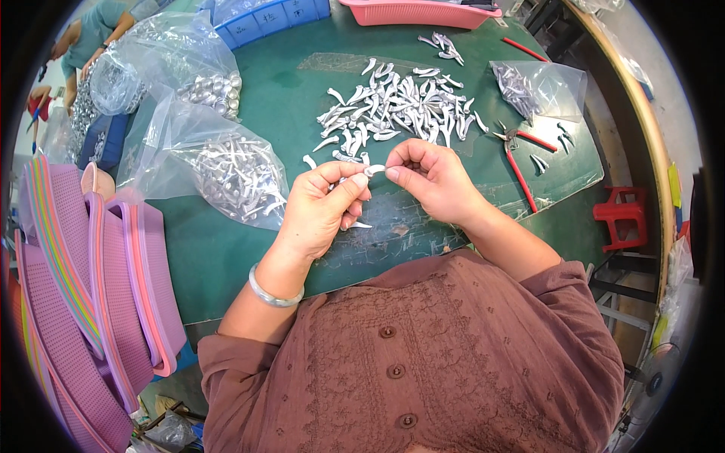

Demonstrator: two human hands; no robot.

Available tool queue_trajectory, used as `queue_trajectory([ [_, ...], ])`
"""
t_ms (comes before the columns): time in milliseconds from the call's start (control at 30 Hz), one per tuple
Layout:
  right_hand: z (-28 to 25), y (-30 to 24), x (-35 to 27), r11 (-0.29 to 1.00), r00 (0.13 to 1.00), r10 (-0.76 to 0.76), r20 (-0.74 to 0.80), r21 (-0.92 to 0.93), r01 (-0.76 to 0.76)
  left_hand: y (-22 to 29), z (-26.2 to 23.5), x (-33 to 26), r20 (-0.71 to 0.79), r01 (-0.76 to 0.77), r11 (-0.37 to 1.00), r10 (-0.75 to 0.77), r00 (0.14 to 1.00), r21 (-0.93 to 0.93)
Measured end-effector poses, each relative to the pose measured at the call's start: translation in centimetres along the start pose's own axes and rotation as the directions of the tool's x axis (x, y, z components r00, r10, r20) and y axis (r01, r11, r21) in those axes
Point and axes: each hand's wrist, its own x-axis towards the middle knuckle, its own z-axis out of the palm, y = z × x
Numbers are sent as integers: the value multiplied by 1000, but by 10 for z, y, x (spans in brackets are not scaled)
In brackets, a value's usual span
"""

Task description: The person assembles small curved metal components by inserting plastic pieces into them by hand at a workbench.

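Note:
My left hand (326, 202) and my right hand (429, 175) meet over the green table (226, 249), pinching one small curved silver metal piece (374, 170) between their fingertips. More silver pieces stick out below my left palm. Just beyond my hands lies a spread pile of the same curved silver pieces (396, 106). A silver bangle (273, 293) sits on my left wrist.
Clear bags of silver parts lie at the left (238, 177), at the back left (211, 90) and at the right (536, 89). Red-handled pliers (517, 155) rest right of my hands. Stacked pink baskets (98, 302) stand at the left, a pink tray (419, 11) at the back, a red stool (623, 219) at the right. Another person (83, 38) works at the far left.

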Motion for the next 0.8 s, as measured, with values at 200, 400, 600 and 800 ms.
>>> queue_trajectory([
  [200, 1, -2, 0, 1000, 1000, 5, -8, 15, -5, 1, 2, 0, -26, -18, 999, 18, 999, 27],
  [400, 1, -2, 2, 931, 940, -328, -92, -202, 305, 4, 4, 0, 8, 20, 998, -20, 1000, -55],
  [600, -1, -3, 4, 779, 822, -568, -37, -348, 522, -1, 2, 0, -23, -40, 999, 40, 999, -26],
  [800, -2, -3, 3, 768, 802, -594, -60, -338, 544, 0, 3, -1, 1, -68, 998, 68, 998, 18],
])
